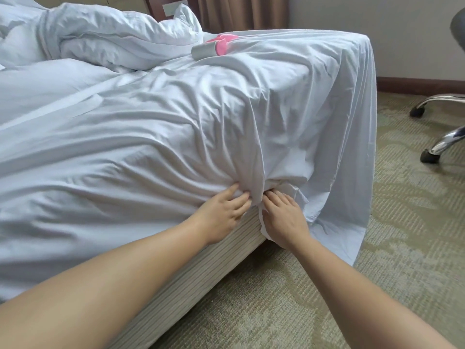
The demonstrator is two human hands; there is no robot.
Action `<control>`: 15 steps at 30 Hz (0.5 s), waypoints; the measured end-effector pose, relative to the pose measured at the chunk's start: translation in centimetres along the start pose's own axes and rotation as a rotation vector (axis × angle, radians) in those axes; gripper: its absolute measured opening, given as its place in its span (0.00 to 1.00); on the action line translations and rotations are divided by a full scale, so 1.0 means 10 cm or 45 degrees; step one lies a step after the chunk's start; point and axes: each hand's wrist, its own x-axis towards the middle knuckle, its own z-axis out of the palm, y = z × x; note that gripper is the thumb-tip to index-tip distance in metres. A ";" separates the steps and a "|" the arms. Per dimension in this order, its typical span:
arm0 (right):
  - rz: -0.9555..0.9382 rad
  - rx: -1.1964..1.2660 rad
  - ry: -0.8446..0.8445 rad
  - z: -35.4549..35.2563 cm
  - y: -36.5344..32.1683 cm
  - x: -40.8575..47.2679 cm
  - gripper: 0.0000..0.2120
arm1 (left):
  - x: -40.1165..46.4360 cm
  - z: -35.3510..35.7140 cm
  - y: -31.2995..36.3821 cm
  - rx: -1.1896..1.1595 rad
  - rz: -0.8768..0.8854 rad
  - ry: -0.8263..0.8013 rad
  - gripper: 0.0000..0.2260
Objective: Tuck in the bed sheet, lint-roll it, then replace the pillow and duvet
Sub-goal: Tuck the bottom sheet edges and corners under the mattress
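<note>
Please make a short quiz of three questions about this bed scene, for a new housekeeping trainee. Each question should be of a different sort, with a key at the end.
1. True or false: the lint roller is in the person's right hand.
2. Where do both hands work on the bed sheet? A) at the headboard B) at the mattress edge near the foot corner C) on the floor
3. Fill in: the duvet lies bunched at the ___ of the bed.

Key: 1. False, it lies on the sheet near the far edge. 2. B, the left hand and right hand push cloth in above the striped bed base. 3. head.
</note>
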 end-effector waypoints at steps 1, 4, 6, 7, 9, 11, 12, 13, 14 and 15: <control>-0.036 -0.049 -0.020 0.00 0.03 0.01 0.21 | 0.01 0.05 0.01 -0.023 -0.020 0.076 0.21; -0.071 -0.125 -0.070 0.00 0.09 0.08 0.22 | 0.06 0.21 0.05 -0.131 -0.132 0.424 0.21; -0.085 -0.123 -0.126 0.00 0.09 0.20 0.22 | 0.11 0.30 0.08 -0.156 -0.166 0.503 0.20; -0.084 -0.142 -0.174 0.00 0.06 0.26 0.22 | 0.14 0.35 0.08 -0.141 -0.190 0.539 0.19; -0.069 -0.192 -0.250 0.02 0.02 0.35 0.20 | 0.18 0.39 0.09 -0.135 -0.196 0.586 0.16; -0.041 -0.212 -0.276 0.03 -0.01 0.43 0.20 | 0.20 0.42 0.07 -0.149 -0.199 0.615 0.08; -0.040 -0.227 -0.303 0.00 -0.03 0.48 0.20 | 0.20 0.42 0.07 -0.154 -0.208 0.615 0.06; -0.038 -0.220 -0.340 -0.02 -0.04 0.52 0.20 | 0.21 0.42 0.07 -0.161 -0.212 0.641 0.05; -0.026 -0.202 -0.380 -0.04 -0.04 0.57 0.20 | 0.22 0.41 0.07 -0.182 -0.207 0.685 0.08; -0.011 -0.194 -0.426 -0.06 -0.05 0.60 0.21 | 0.23 0.40 0.07 -0.213 -0.201 0.744 0.13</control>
